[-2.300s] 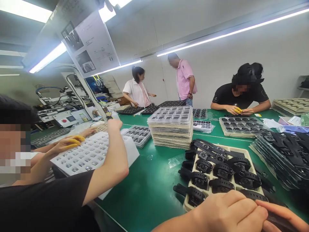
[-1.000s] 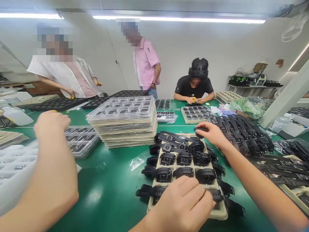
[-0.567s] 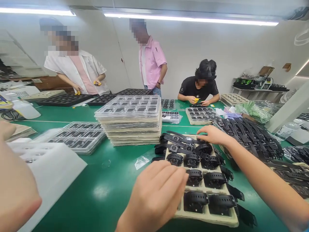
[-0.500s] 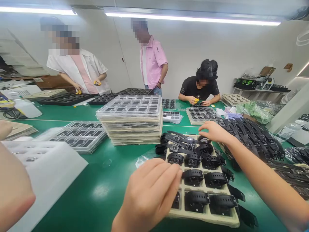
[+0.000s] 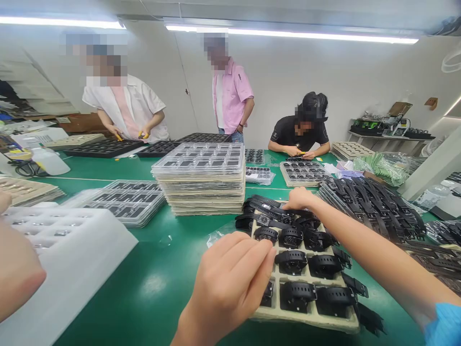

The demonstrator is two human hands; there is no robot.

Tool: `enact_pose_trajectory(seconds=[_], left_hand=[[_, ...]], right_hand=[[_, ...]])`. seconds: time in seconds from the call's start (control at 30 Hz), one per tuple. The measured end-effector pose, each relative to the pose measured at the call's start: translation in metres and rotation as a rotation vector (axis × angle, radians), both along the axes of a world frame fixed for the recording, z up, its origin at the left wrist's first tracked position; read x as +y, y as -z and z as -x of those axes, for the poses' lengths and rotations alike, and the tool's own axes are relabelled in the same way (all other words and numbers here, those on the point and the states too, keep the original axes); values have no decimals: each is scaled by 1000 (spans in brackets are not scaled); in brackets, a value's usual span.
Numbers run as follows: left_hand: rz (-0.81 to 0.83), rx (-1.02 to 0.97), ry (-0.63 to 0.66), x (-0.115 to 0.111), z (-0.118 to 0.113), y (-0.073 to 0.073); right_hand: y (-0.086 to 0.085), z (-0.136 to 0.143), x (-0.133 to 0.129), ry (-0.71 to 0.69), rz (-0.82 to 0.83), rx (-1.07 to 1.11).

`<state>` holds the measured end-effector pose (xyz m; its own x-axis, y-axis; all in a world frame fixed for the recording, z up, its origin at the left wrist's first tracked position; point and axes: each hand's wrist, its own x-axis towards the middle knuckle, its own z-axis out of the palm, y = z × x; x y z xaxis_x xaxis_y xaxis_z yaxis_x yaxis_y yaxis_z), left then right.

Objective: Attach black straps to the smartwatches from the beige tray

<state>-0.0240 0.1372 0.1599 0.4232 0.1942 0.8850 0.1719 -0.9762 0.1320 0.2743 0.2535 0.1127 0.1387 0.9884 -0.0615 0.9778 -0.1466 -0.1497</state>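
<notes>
My left hand is closed in the foreground, over the left side of a beige pulp tray. Its curled fingers hide whatever may be between them. Black smartwatches with looped straps sit in the tray's cells, such as one near the front. At the tray's far end, my right hand reaches in with fingers bent down and pinched on a black watch. That watch lies with its strap stretched out, across others like it. More straps poke out past the tray's right edge.
A tall stack of trays stands behind, left of centre. Watches with long straps pile up at right. Another person's arm reaches over a white foam block at left. Across the green table, three people stand or sit.
My right hand has moved left and slightly down, from the tray's far right corner onto the outstretched watch, its fingers closing. My left hand stays closed in nearly the same place.
</notes>
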Motion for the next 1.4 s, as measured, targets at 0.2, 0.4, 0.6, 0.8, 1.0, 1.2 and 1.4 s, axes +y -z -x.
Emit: enact_pose_trajectory(seconds=[0.2, 0.4, 0.6, 0.8, 1.0, 1.2, 1.4], left_hand=[[-8, -19, -23, 5, 0, -1], [53, -421, -253, 25, 14, 5], [1129, -102, 349, 17, -30, 18], [1515, -161, 732, -4, -71, 33], [1685, -578, 872, -2, -59, 30], [1633, -559, 1057, -21, -56, 30], [1523, -264, 983, -14, -59, 38]], right_hand=[[-31, 2, -31, -10, -145, 11], [-51, 14, -105, -380, -767, 68], [-39, 30, -163, -856, -1050, 12], [-44, 36, -198, -655, -1106, -39], [-2, 91, -253, -276, -343, 1242], [11, 137, -241, 201, -316, 2056], [-7, 123, -232, 358, -818, 1830]])
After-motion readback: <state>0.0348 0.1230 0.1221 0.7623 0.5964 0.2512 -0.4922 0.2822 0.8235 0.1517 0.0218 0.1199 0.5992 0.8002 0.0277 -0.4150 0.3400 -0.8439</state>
